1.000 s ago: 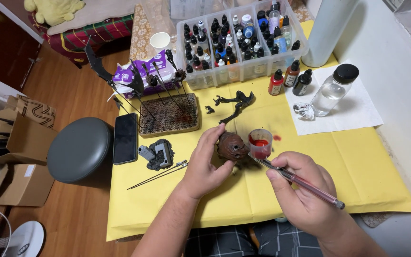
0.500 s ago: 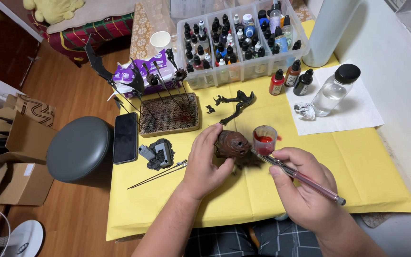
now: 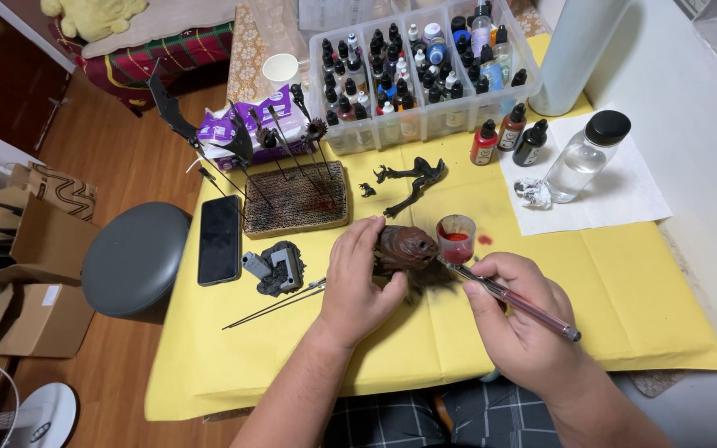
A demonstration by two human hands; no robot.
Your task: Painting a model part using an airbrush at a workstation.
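Head view: a brown model piece (image 3: pixel 406 248) is gripped by the left hand (image 3: pixel 358 282) near the middle of the yellow-covered table (image 3: pixel 641 290). A thin brush (image 3: pixel 512 300) is pinched in the fingers of the right hand (image 3: pixel 524 323) — its tip is laid against the piece. A small cup of red paint (image 3: pixel 456 238) stands just beside the piece, toward the far edge. A black phone (image 3: pixel 220 240) lies near the left edge, and a clear box of paint bottles (image 3: pixel 425 70) is set along the far edge.
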